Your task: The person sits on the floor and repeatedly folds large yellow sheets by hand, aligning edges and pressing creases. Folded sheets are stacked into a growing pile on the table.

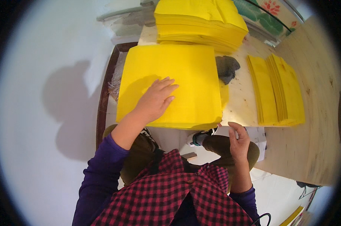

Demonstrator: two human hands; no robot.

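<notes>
A stack of large yellow sheets [189, 81] lies at the table's front edge; I cannot tell if they are paper or cloth. My left hand [155, 101] rests flat on the top sheet, left of its middle, fingers stretched out. Just off the stack's near right corner, my right hand [239, 143] hangs by the table edge with loosely curled fingers and the thumb apart from them. Nothing shows in its grasp. A crumpled dark grey cloth [227, 69] lies beside the stack's right side.
Behind stands a taller yellow pile [200, 28]. Folded yellow bundles [279, 90] lie at the right of the pale wooden table [244, 107]. A large wooden panel [309, 139] stands farther right. A white wall [35, 124] is on my left. My knees are below the table edge.
</notes>
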